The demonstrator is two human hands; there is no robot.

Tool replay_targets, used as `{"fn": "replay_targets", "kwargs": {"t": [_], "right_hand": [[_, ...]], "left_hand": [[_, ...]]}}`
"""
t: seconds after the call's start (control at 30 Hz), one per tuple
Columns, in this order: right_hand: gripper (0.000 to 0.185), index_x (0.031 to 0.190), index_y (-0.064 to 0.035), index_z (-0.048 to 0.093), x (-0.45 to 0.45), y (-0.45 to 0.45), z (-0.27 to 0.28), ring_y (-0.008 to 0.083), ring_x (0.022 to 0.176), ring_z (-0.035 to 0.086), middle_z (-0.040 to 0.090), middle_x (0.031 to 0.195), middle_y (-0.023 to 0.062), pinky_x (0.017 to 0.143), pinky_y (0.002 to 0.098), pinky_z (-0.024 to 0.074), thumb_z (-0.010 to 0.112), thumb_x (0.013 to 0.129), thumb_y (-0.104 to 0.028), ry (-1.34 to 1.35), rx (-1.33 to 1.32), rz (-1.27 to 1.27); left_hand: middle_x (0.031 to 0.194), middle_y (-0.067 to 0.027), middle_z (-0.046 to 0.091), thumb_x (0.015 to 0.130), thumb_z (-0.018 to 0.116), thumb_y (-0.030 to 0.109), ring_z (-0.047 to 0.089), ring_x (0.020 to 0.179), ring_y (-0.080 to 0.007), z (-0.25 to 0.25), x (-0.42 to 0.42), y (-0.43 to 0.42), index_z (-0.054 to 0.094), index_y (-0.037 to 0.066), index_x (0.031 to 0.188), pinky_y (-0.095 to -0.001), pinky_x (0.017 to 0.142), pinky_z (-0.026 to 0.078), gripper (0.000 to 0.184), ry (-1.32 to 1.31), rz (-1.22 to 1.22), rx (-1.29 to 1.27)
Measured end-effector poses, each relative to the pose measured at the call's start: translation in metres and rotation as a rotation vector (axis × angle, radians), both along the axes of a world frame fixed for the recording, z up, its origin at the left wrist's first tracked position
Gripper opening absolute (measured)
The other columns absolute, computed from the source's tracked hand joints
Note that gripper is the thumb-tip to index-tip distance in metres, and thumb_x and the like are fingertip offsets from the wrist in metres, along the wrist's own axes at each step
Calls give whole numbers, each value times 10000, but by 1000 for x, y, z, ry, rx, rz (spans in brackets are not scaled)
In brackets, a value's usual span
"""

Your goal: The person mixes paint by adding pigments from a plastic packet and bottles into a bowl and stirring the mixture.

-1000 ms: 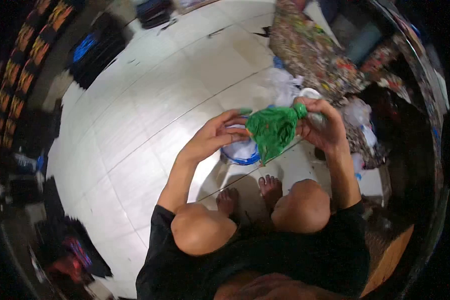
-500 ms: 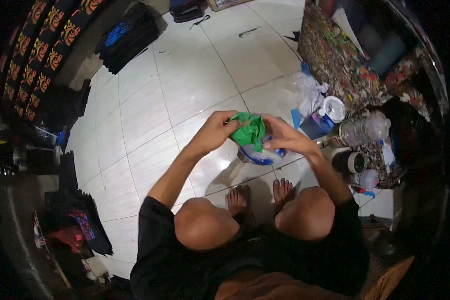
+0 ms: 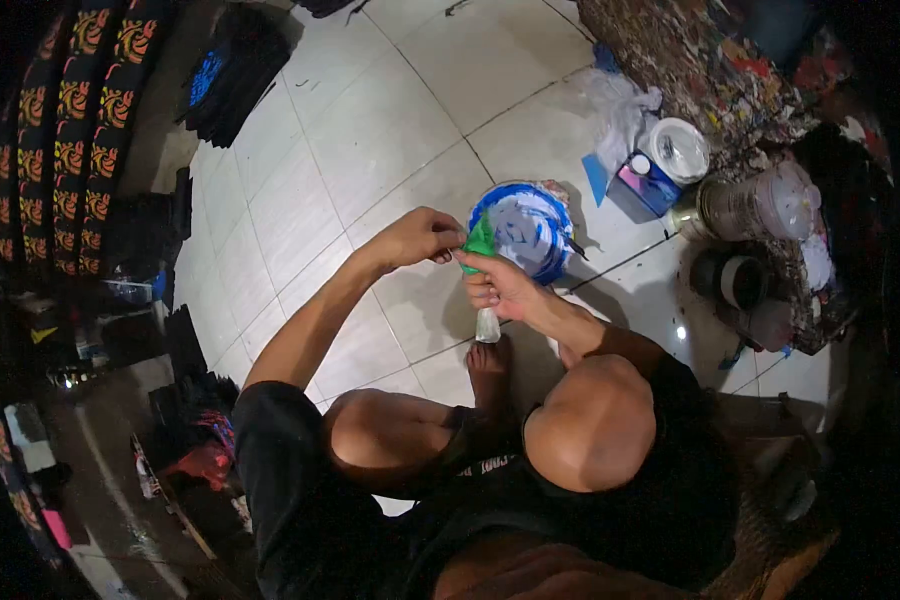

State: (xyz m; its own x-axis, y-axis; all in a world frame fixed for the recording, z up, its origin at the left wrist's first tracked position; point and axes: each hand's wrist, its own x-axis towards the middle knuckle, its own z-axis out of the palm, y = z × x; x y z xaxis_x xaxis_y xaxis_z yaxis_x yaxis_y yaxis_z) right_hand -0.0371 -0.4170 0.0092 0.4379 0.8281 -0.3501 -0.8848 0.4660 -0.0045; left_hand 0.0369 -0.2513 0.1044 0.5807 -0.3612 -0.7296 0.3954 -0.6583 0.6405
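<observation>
My right hand [image 3: 505,287] is wrapped round a crumpled green plastic bag [image 3: 480,240]. Its green part sticks up above the thumb, and a pale, translucent end [image 3: 487,326] hangs below the fist. Right beside it, my left hand [image 3: 417,241] has its fingertips pinched together at the bag's left side; what lies between them is too small to make out. Just beyond my right hand stands a round tub [image 3: 567,212] with a blue rim, holding white and blue paint-like stuff.
To the right are a blue and pink canister [image 3: 645,183], a white-rimmed round container [image 3: 680,150], a large cloudy jar [image 3: 765,205] and a dark pot [image 3: 743,282]. A multicoloured, speckled block [image 3: 670,60] stands behind. Dark stacked pieces [image 3: 235,85] lie at upper left.
The green bag has gone from spread between both hands over the tub to bunched in my right fist, left of the tub. The tub's inside now shows. The view has shifted.
</observation>
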Motion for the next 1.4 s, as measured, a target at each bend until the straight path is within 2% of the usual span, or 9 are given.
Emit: {"fn": "replay_targets", "kwargs": {"t": [0.23, 0.33, 0.47, 0.6, 0.7, 0.93, 1.0, 1.33, 1.4], "right_hand": [[164, 1053, -114, 538, -14, 7, -18, 49, 626, 494, 581, 884, -8, 506, 221, 412, 599, 910, -167, 7, 9, -151], [146, 1013, -121, 531, -17, 4, -26, 36, 566, 448, 562, 860, -24, 465, 207, 369, 609, 907, -185, 100, -22, -148], [116, 903, -167, 528, -31, 21, -45, 27, 496, 343, 401, 656, -68, 410, 205, 257, 625, 902, -230, 173, -84, -190], [182, 791, -178, 465, -41, 44, -59, 66, 486, 271, 305, 615, -56, 411, 233, 242, 550, 935, -250, 272, -403, -333], [155, 800, -170, 443, -44, 48, -59, 83, 493, 275, 305, 627, -44, 413, 239, 239, 456, 947, -218, 286, -413, -315], [137, 808, -166, 390, -48, 53, -73, 92, 482, 277, 290, 621, -41, 401, 249, 235, 385, 943, -186, 312, -419, -314], [141, 804, -166, 390, -43, 52, -73, 92, 477, 280, 293, 617, -39, 397, 249, 234, 384, 943, -189, 351, -418, -311], [182, 790, -153, 388, -41, 44, -64, 96, 465, 284, 288, 604, -28, 385, 253, 222, 368, 966, -193, 262, -457, -337], [188, 789, -151, 388, -45, 52, -84, 96, 462, 282, 291, 600, -27, 383, 254, 225, 366, 971, -195, 277, -456, -321]], "left_hand": [[770, -68, 632, 834, 624, 132, 561, 692, -123, -40, -3, -8, 662, -56, 941, -264, 621, 465, 220, 18, -206, 118], [758, -62, 634, 852, 607, 144, 563, 663, -115, -62, 5, -6, 664, -57, 946, -267, 606, 470, 229, -146, -391, 152], [697, -56, 618, 883, 615, 209, 542, 633, -103, -76, 11, -23, 682, -40, 858, -248, 578, 450, 259, 102, 20, 74], [685, -73, 630, 854, 653, 332, 574, 614, -149, -97, 5, -36, 676, -38, 851, -292, 570, 467, 371, 141, -292, 219], [746, -216, 659, 790, 641, 419, 625, 658, -277, -110, 0, -45, 687, -17, 808, -379, 614, 481, 438, -57, -604, 428], [793, -238, 661, 770, 634, 324, 626, 669, -342, -133, -5, -44, 690, -22, 796, -408, 638, 489, 351, -105, -685, 352], [765, -249, 657, 766, 673, 496, 661, 730, -364, -133, -2, -45, 682, -56, 774, -436, 685, 509, 552, -145, -634, 334], [800, -263, 654, 797, 650, 443, 658, 738, -382, -145, -6, -40, 691, -30, 799, -431, 675, 512, 475, -221, -663, 227], [801, -188, 675, 578, 711, 178, 635, 692, -287, -156, -10, -35, 674, -6, 802, -389, 647, 505, 292, -231, -545, 231]]}}
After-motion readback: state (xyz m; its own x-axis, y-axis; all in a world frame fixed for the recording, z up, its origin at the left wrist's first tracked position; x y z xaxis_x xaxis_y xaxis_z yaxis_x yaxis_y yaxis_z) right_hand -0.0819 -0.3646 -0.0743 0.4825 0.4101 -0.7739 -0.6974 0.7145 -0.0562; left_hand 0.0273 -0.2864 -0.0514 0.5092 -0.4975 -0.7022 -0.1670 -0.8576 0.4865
